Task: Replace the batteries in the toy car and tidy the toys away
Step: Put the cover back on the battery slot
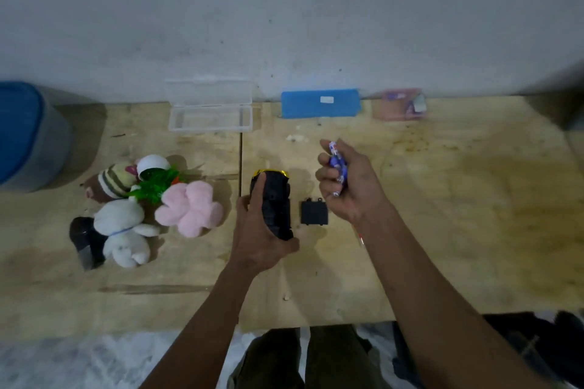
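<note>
The toy car (276,204) lies upside down on the wooden table (442,215), its black underside up and a yellow edge at its far end. My left hand (257,235) grips it from the left and near end. My right hand (346,185) is raised just right of the car, closed around blue and white batteries (337,164). The black battery cover (313,212) lies flat on the table between the car and my right hand.
A heap of soft toys (136,208) lies at the left, with a pink plush (189,207). An open clear plastic case (210,118), a blue box (319,103) and a pink packet (399,104) stand along the wall. A blue-lidded bin (28,136) sits far left.
</note>
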The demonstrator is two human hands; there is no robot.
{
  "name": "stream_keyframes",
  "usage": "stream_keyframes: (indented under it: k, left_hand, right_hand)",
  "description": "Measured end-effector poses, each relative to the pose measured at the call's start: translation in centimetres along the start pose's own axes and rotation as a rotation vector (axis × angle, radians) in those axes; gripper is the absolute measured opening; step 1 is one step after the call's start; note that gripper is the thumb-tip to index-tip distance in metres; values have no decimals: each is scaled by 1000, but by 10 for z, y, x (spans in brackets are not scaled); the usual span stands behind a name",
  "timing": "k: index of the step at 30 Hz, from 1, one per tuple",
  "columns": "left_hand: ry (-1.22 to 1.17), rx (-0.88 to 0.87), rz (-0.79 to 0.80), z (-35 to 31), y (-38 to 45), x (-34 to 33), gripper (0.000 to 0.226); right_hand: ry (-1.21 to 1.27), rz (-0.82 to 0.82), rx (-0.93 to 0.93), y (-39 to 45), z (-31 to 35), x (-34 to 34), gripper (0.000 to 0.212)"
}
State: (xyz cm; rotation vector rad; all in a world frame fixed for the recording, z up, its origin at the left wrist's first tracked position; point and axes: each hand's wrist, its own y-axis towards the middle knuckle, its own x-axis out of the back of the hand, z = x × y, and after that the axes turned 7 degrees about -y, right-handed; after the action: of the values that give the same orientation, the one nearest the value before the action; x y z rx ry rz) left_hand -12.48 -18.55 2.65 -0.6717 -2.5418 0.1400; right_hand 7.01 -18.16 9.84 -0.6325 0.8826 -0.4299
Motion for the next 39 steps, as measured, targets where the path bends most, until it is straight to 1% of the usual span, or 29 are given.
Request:
stream_keyframes:
  k: [3,6,8,12,16,18,23,25,27,30,32,34,36,39]
  left_hand:
    - [-107,-71,22,-20,-7,14,120]
    - [-130,-109,22,-38,-13,28,131]
    - [-120,-156,5,-49,-15,38,131]
    - [3,-210,-50,-82,-17,56,134]
    - [0,-339,-48,-106,-20,69,130]
    - [4,-361,-38,-111,-21,72,133]
    - [3,-394,28,-116,-21,70,123]
    - [-2,-397,41,-116,-22,69,120]
    - [-8,-388,33,-115,-23,69,120]
    - [9,-388,33,-115,-20,67,125]
    - [17,-379,41,-115,-17,66,129]
    - [2,-362,54,-116,-13,66,125]
    - [-17,-345,53,-119,-10,65,124]
    - [-14,-334,51,-122,-3,64,125]
  right_hand:
    - [-38,46,58,-33,0,-16,25]
    - [-73,90,112,-64,4,-30,33]
    - [-105,103,139,-84,7,-38,31]
    - [-175,52,182,-109,12,-52,23]
    - [-222,-16,212,-117,18,-59,17]
    - [-206,-18,196,-119,19,-60,16]
    - [-188,-43,135,-117,12,-57,34]
    - [-209,-40,147,-113,8,-55,32]
    - [-165,-5,144,-112,6,-54,26]
    - [-64,43,96,-109,8,-54,21]
    - [-68,45,89,-105,9,-54,21]
    - [-109,12,110,-101,9,-54,19]
    - [-209,-60,167,-99,12,-57,20]
    - [-373,-162,254,-96,18,-63,26]
